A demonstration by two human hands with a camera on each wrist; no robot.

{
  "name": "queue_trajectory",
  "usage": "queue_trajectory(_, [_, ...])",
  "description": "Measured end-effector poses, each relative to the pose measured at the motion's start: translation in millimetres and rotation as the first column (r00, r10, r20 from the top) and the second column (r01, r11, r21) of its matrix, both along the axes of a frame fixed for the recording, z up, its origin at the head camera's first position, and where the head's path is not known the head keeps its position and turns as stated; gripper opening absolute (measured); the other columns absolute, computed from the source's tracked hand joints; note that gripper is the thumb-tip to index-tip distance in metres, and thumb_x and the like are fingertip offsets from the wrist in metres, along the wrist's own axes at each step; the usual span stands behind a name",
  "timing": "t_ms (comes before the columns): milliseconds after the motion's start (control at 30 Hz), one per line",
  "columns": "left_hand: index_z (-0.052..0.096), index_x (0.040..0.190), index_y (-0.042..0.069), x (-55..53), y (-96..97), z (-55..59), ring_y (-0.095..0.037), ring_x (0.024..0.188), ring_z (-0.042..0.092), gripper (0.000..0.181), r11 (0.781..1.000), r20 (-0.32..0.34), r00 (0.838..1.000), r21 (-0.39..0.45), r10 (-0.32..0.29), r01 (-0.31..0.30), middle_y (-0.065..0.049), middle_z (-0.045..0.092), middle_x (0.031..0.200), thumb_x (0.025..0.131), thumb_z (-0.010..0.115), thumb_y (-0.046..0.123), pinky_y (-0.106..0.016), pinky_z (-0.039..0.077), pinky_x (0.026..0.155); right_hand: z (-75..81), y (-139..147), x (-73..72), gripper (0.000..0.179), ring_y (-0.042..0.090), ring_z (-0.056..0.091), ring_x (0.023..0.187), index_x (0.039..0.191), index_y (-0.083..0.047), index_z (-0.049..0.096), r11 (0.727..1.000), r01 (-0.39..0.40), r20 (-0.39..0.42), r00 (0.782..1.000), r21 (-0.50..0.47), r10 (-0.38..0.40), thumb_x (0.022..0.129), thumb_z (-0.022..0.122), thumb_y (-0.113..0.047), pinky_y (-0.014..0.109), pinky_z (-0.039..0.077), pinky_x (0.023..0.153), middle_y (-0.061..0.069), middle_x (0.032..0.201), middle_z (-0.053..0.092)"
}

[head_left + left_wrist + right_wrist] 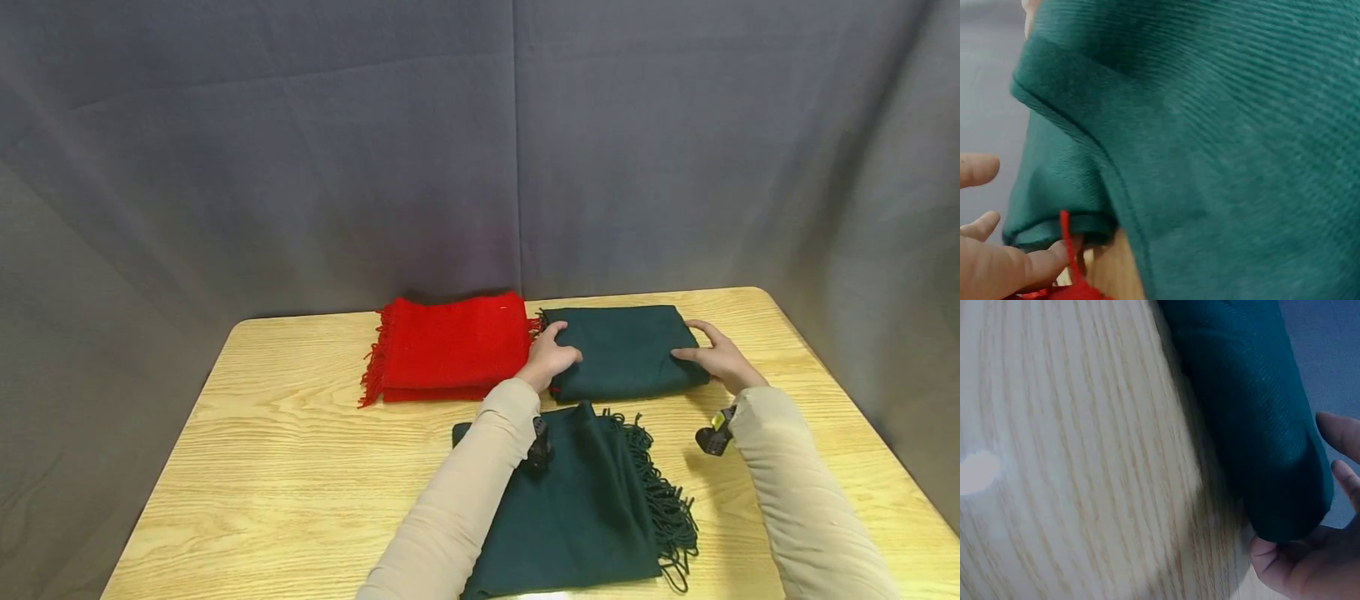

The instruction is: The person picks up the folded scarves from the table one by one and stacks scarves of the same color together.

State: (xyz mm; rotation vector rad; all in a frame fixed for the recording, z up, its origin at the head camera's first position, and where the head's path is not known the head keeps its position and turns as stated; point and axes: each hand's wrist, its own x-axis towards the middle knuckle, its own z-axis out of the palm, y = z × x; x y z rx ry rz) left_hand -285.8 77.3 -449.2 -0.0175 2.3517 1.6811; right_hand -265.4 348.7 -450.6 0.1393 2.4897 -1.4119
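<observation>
Over the counter (285, 483), the left arm (457, 500) slants forward and inward to the left hand (547, 358); the right arm (810, 508) leans inward to the right hand (723, 358). Both arms are cut off below. Nearer the person than the fingers lies a fringed green cloth (570, 525), partly hidden by the left arm. Between the two sets of fingers sits the folded green bundle (622, 350), and just left of the left fingers a red cloth (457, 346). All fingers look loose and spread, touching the bundle's ends without grasping, though the cropped wrist views make thumb pressure hard to judge. A red strand (1066, 234) crosses a left fingertip.
</observation>
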Motion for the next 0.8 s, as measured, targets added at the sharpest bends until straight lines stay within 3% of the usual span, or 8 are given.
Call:
queue_trajectory(67, [0.047,0.131,0.015,1.1,0.7,-1.2,-0.027,0.111,0.046,0.061,1.000,0.012,1.000,0.013,0.010,-0.010,-0.008,0.046,0.131,0.074,0.064,0.002,-0.040,0.043,0.088,-0.4,0.8,-0.4,0.082,0.050,0.027,0.122,0.146,-0.009,0.001,1.000,-0.009,0.015,1.000,-0.023,0.010,0.089,0.058,-0.026,0.062,0.031,0.090,0.028,0.146,-0.008])
queue_trajectory(133, [0.048,0.130,0.015,2.4,0.8,-2.5,-0.027,0.109,0.047,0.060,1.000,0.014,1.000,0.027,0.011,-0.012,-0.009,0.047,0.130,0.073,0.064,0.002,-0.040,0.043,0.087,-1.5,1.2,-1.1,0.082,0.052,0.000,0.129,0.146,-0.011,-0.001,0.999,-0.025,0.033,0.999,-0.044,0.027,0.089,0.057,-0.025,0.069,0.017,0.093,0.024,0.146,-0.016])
queue_trajectory(167, [0.049,0.129,0.015,2.8,0.7,-3.2,-0.027,0.109,0.047,0.060,0.999,0.016,1.000,0.042,0.012,-0.012,-0.009,0.047,0.130,0.073,0.064,0.002,-0.041,0.043,0.087,-2.1,1.5,-1.5,0.082,0.051,-0.003,0.129,0.146,-0.012,-0.001,0.998,-0.035,0.043,0.998,-0.050,0.037,0.090,0.057,-0.024,0.069,0.015,0.093,0.023,0.146,-0.018])
queue_trajectory(233, [0.050,0.128,0.014,1.7,0.1,-6.0,-0.027,0.109,0.048,0.059,0.996,0.021,1.000,0.087,0.013,-0.015,-0.009,0.047,0.129,0.073,0.065,0.001,-0.041,0.043,0.088,-3.0,1.5,-2.1,0.081,0.051,-0.006,0.129,0.146,-0.013,-0.001,0.997,-0.053,0.062,0.996,-0.060,0.056,0.090,0.056,-0.023,0.070,0.014,0.093,0.022,0.146,-0.020])
queue_trajectory(367, [0.052,0.126,0.014,-2.5,-0.8,-11.3,-0.028,0.109,0.048,0.058,0.988,0.042,0.999,0.156,0.003,-0.010,-0.009,0.046,0.129,0.072,0.064,-0.005,-0.041,0.042,0.089,-5.4,1.2,-3.0,0.075,0.051,0.007,0.129,0.146,-0.012,0.003,0.995,-0.052,0.075,0.995,-0.089,0.059,0.091,0.053,-0.017,0.064,0.022,0.095,0.024,0.145,-0.019])
queue_trajectory(500, [0.051,0.127,0.012,-4.6,0.6,-11.6,-0.028,0.109,0.047,0.061,0.986,0.057,0.998,0.161,-0.040,0.030,-0.011,0.044,0.130,0.070,0.062,-0.010,-0.040,0.044,0.087,-6.1,0.8,-2.8,0.071,0.050,0.016,0.127,0.146,-0.010,0.006,0.993,-0.030,0.063,0.997,-0.114,0.037,0.090,0.050,-0.009,0.058,0.030,0.095,0.025,0.146,-0.014])
queue_trajectory(800, [0.048,0.127,0.006,-5.7,4.3,-4.0,-0.028,0.119,0.039,0.061,0.983,0.013,0.997,0.167,-0.073,0.070,-0.012,0.040,0.134,0.071,0.057,-0.015,-0.041,0.042,0.091,-1.0,-4.7,-4.2,0.068,0.046,-0.001,0.132,0.146,-0.006,0.010,0.992,-0.037,-0.043,0.999,-0.121,0.032,0.088,0.044,0.002,0.060,0.016,0.101,0.022,0.148,-0.010])
